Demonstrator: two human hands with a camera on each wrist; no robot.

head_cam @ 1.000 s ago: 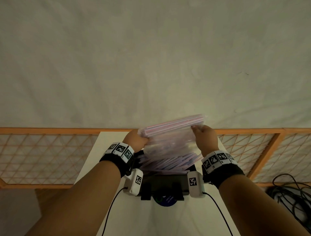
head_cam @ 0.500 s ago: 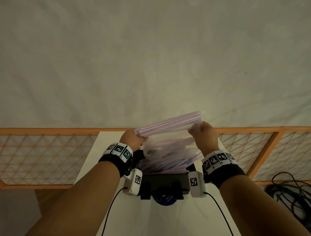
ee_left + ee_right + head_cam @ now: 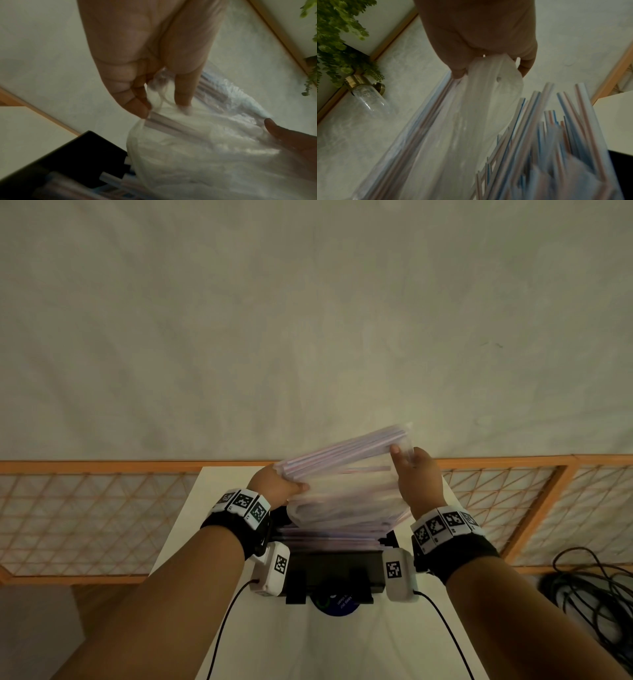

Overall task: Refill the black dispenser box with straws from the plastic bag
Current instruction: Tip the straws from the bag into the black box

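Note:
A clear plastic bag (image 3: 346, 491) hangs upturned over the black dispenser box (image 3: 334, 568) on the white table (image 3: 191, 522). My left hand (image 3: 281, 486) pinches the bag's left end (image 3: 154, 94); my right hand (image 3: 411, 474) pinches its right end (image 3: 489, 70), held higher. Several striped straws (image 3: 342, 455) still lie along the bag's raised top edge. Many red and blue striped straws (image 3: 565, 135) lie piled in the box (image 3: 77, 159) below the bag's mouth. The box's inside is mostly hidden by the bag.
An orange lattice fence (image 3: 85, 508) runs behind the table on both sides. Black cables (image 3: 596, 604) lie coiled on the floor at right. A round dark blue object (image 3: 337, 604) sits at the box's front. A wall lamp (image 3: 366, 93) and green plant (image 3: 337, 35) show behind.
Both hands have lifted the bag, the right end rising more so it tilts up to the right. More straws now lie in the box.

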